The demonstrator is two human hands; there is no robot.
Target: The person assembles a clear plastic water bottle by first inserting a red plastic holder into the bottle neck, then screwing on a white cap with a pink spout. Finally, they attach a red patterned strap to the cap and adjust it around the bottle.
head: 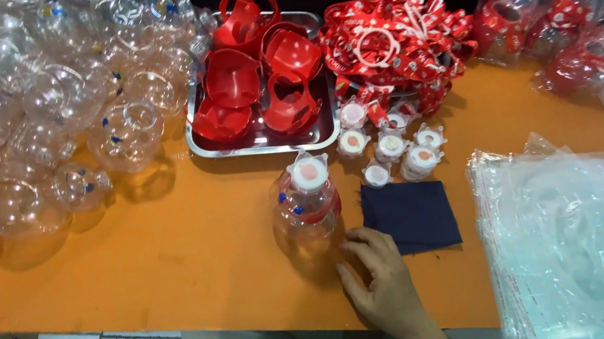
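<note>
My right hand rests flat on the orange table near its front edge, fingers apart and holding nothing. Its fingertips lie just below a clear round plastic bottle with a white cap and a red band, standing upright. A dark blue square cloth lies right beside the hand, touching the index finger. My left hand is out of view.
Several clear globe-shaped bottles are heaped at the back left. A metal tray holds red plastic holders. Red straps and several white caps lie behind the cloth. Clear bags are stacked on the right, filled packs behind them.
</note>
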